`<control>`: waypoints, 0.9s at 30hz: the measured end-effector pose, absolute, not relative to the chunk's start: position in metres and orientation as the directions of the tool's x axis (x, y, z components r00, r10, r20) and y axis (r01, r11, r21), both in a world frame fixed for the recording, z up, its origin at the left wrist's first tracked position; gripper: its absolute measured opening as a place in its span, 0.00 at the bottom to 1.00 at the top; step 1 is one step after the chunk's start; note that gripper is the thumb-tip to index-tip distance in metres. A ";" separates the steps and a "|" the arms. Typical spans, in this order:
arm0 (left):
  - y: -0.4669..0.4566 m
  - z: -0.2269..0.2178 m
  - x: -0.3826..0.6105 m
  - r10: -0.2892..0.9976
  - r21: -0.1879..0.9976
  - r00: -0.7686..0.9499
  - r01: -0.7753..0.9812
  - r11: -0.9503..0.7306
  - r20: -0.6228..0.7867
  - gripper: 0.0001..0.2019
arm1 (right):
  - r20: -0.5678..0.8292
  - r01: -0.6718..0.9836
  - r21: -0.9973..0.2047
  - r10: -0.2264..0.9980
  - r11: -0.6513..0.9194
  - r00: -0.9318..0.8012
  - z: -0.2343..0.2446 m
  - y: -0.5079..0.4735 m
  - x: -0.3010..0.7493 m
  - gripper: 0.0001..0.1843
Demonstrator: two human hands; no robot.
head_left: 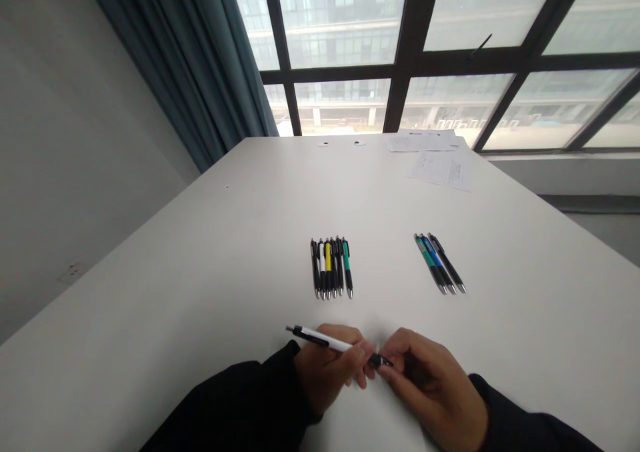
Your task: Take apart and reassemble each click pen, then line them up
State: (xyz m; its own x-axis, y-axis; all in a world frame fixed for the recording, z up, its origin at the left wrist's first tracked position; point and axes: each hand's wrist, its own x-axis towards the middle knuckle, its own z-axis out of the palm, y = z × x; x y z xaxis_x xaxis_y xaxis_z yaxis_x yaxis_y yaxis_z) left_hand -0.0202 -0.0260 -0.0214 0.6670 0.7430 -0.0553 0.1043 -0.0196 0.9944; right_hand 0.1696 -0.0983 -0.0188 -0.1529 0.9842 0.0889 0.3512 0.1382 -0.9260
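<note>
Near the front of the white table, my left hand [333, 365] is closed around a white pen [340, 345] with a black clip and black grip. The pen lies nearly level, its clicker end pointing left. My right hand [433, 385] pinches the pen's tip end between thumb and forefinger; the tip itself is mostly hidden by the fingers. Beyond my hands, a row of several pens [329, 269] lies side by side, with black, white, yellow and green barrels. Farther right is a smaller group of pens [440, 264], green, blue and black.
Loose printed papers [443, 165] lie at the table's far right corner. Two small white items [357, 143] with dark spots sit by the far edge. A blue curtain [200, 59] and a dark-framed window [345, 72] stand behind the white table [225, 259].
</note>
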 end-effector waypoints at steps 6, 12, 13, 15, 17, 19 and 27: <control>-0.022 -0.013 -0.020 0.740 0.976 0.670 0.123 -0.181 0.053 0.19 | 0.079 0.343 -0.931 0.988 0.121 -0.135 -0.022 -0.097 0.170 0.11; -0.021 -0.013 -0.019 0.719 0.998 0.693 0.033 0.045 -0.056 0.15 | 0.122 0.354 -0.923 0.987 0.150 -0.101 -0.022 -0.096 0.168 0.11; -0.021 -0.013 -0.019 0.725 0.997 0.686 0.015 0.070 -0.061 0.14 | 0.143 0.367 -0.915 0.985 0.170 -0.099 -0.021 -0.096 0.168 0.10; -0.020 -0.013 -0.019 0.731 0.995 0.678 -0.001 0.101 -0.073 0.15 | 0.198 0.389 -0.893 0.974 0.224 -0.106 -0.020 -0.095 0.168 0.08; -0.020 -0.014 -0.019 0.735 0.994 0.672 0.008 0.113 -0.089 0.15 | 0.258 0.398 -0.872 0.959 0.285 -0.121 -0.018 -0.095 0.168 0.07; -0.020 -0.015 -0.019 0.741 0.991 0.662 0.016 0.135 -0.112 0.14 | 0.307 0.400 -0.853 0.942 0.336 -0.138 -0.015 -0.095 0.168 0.04; -0.022 -0.015 -0.017 0.750 0.953 0.631 -0.057 0.299 -0.198 0.15 | 0.232 0.341 -0.906 0.968 0.250 -0.093 -0.013 -0.097 0.170 0.05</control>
